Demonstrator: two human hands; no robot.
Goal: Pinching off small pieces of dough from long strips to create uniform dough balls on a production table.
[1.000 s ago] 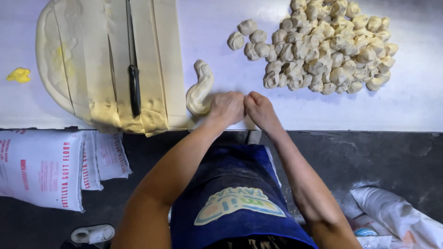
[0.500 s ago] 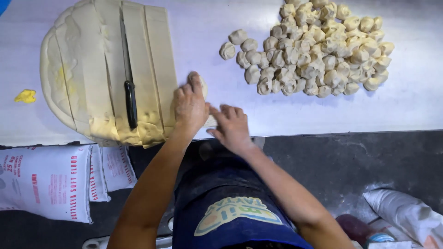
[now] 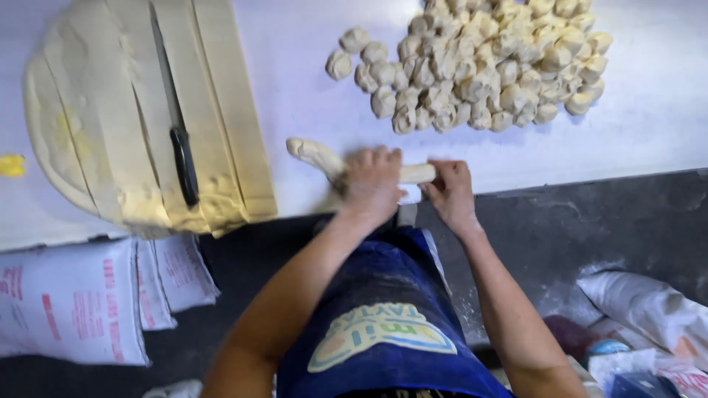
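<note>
1. Apron [image 3: 383, 324], blue with a printed badge, lowest in view; my two forearms run up from it to the worktop [image 3: 649, 125] edge.
2. Sacks [image 3: 70, 302], white with red print, sit below the worktop on my left; more bags [image 3: 649, 317] lie on the floor to my right.
3. Left hand [image 3: 374, 183] lies palm down on a rope of dough [image 3: 317, 156] at the near edge, fingers curled over it. Grip is pressed onto the dough, not pinching.
4. Right hand [image 3: 450, 193] is just beside the left, fingertips closed on the rope's right end, which shows pale between the hands. Grip pinches that end.
5. Free left end of the rope pokes out past my left hand, bent up and away, resting on the worktop.
6. To do this well, I judge: keep the left palm's pressure even so the rope stays one thickness, and keep the right-hand pinch short and clean so pieces match the ones made.
7. Slab of dough [image 3: 110, 118], cut into long strips, lies farther left, hanging over the near edge; a black-handled knife [image 3: 177, 133] rests on it.
8. Yellow scrap [image 3: 12, 165] sits at the far left.
9. Pile of small dough lumps [image 3: 487, 66] lies farthest away, to the right, well apart from my hands.
</note>
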